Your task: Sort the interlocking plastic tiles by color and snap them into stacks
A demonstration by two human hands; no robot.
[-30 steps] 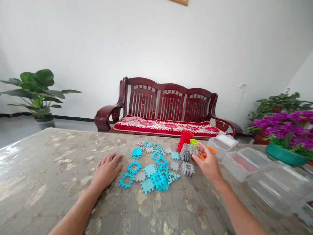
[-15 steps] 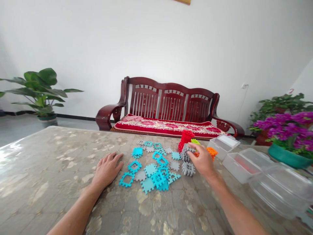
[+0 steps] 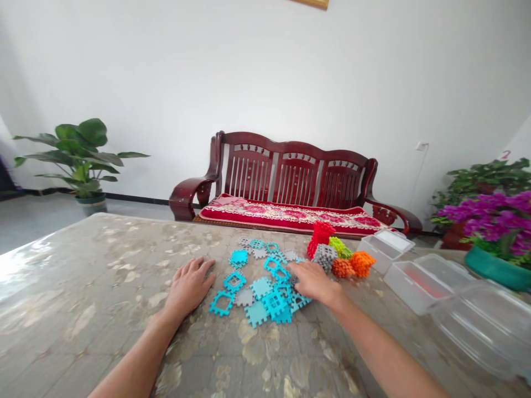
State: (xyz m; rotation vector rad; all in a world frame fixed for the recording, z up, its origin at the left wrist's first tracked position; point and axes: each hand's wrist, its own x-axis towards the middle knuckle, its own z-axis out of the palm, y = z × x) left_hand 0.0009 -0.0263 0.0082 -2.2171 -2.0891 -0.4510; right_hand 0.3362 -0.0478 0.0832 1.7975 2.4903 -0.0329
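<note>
My left hand (image 3: pixel 191 284) lies flat on the table with its fingers spread, left of the loose tiles and holding nothing. Blue interlocking tiles (image 3: pixel 276 303), some framed and some solid, are spread in front of me among grey tiles (image 3: pixel 244 297). My right hand (image 3: pixel 313 282) reaches over the right side of these tiles, forefinger stretched out and touching or just above them. It covers some tiles, and its other fingertips are partly hidden. Just beyond it sits a stack of grey tiles (image 3: pixel 326 255).
Piles of red (image 3: pixel 321 237), lime green (image 3: pixel 341 247) and orange tiles (image 3: pixel 362 263) stand at the back right. Clear plastic boxes (image 3: pixel 417 287) lie on the right, near a pot of purple flowers (image 3: pixel 493 221). A wooden bench (image 3: pixel 290 171) stands beyond the table (image 3: pixel 103 287).
My right hand has left the grey stack and moved left and down to the loose tiles. The separate nearer grey stack no longer shows. My left hand stays on the table.
</note>
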